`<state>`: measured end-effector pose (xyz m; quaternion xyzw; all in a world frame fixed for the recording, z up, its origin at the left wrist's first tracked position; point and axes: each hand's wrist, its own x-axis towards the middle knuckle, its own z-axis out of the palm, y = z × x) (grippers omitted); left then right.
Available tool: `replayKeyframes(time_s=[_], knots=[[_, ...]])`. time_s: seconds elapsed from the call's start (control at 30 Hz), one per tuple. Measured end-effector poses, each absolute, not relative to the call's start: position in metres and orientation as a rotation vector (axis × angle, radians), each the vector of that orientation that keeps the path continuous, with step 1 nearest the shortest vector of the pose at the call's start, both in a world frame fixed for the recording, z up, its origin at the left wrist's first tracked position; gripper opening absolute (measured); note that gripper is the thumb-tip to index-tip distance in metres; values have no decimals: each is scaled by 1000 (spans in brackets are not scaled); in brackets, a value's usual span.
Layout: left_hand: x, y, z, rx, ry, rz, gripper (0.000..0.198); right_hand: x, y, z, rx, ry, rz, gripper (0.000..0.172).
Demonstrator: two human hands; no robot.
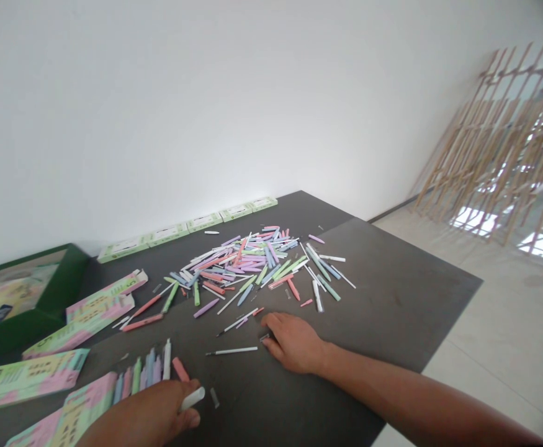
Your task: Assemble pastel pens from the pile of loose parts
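Observation:
My left hand point(148, 417) is at the table's near edge, closed around a white pen barrel point(193, 398). Just beyond it a row of pastel pens point(148, 371) lies side by side. My right hand point(292, 341) rests on the dark table point(392, 298), fingers curled over a small dark part point(265, 337). A thin white pen refill point(231, 351) lies left of it. A large pile of pastel pen barrels and caps point(257, 261) spreads across the middle of the table.
Pastel pen boxes point(85, 323) lie at the left, and a green box point(20, 310) stands at the far left. A row of white-green boxes point(187, 226) lines the wall. Wooden lattice frames point(499, 143) lean at the right, beyond the table edge.

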<state>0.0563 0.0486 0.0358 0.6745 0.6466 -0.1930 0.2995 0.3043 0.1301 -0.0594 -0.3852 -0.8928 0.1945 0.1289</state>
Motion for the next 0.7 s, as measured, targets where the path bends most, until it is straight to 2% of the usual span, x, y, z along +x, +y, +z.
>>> replayKeyframes(time_s=[0.43,0.57,0.7], knots=[[55,50,33,1830,1707,-561,37,310,136,-66,-1078,-2492,577,21],[54,51,31,1814,1719,-566,38,315,165,-55,-1180,-2440,462,18],[57,51,28,1817,1689,-587,37,306,220,-42,-1255,-2477,207,23]])
